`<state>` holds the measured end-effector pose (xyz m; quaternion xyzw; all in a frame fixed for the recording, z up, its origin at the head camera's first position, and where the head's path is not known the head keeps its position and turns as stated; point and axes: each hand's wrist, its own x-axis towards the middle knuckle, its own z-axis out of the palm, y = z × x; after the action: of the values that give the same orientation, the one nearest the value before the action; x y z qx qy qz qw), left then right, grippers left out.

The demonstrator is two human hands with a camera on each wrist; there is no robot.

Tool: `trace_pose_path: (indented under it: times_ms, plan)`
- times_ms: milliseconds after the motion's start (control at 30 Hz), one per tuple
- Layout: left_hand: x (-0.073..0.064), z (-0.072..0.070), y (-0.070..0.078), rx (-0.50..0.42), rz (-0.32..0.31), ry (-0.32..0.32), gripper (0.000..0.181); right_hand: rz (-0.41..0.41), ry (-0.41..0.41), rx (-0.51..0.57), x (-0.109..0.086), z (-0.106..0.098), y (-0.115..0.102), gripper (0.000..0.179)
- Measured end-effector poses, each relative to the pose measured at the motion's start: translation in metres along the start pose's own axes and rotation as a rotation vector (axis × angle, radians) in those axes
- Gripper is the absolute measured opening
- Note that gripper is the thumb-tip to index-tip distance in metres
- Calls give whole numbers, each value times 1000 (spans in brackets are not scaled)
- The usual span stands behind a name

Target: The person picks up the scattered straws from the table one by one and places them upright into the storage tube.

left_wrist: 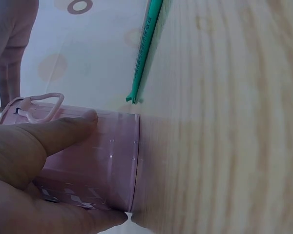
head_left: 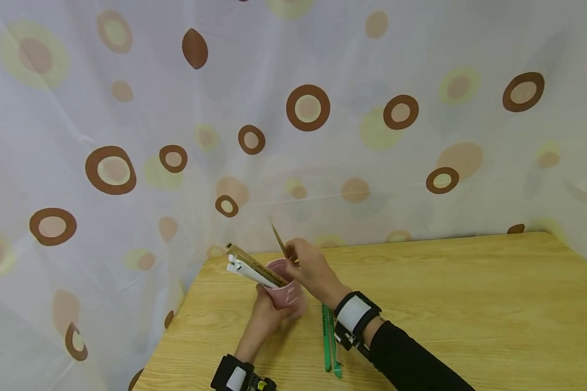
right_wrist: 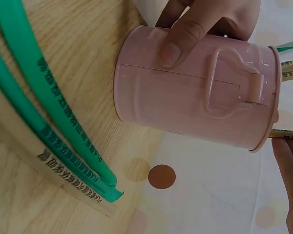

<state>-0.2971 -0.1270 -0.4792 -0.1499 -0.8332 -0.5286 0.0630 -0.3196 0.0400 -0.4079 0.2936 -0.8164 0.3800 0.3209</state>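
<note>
A pink metal bucket (head_left: 293, 296) with a small wire handle stands upright on the table. My left hand (head_left: 267, 313) grips its side, thumb and fingers around the wall in the left wrist view. Long paper-wrapped sticks lean out over the bucket's left rim: a brown one (head_left: 254, 263) and white ones (head_left: 244, 270). At the right part of the rim my right hand (head_left: 315, 271) pinches another brown wrapped stick (head_left: 279, 239), its upper end pointing up and left. In the right wrist view this brown stick's lower part (right_wrist: 285, 134) shows at the rim beside the fingertips.
Two green wrapped sticks (head_left: 326, 339) lie on the table right of the bucket, below my right forearm. A pale brown one (right_wrist: 53, 168) lies alongside them in the right wrist view. Behind the wooden table (head_left: 469, 304) hangs a spotted white curtain (head_left: 347, 54).
</note>
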Motion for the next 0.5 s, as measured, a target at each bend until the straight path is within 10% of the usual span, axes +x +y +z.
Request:
trace_pose_path:
  times_ms: [500]
  plan:
    - [1, 1, -2, 43, 17, -19, 95, 52, -388, -70, 24, 14, -7, 16]
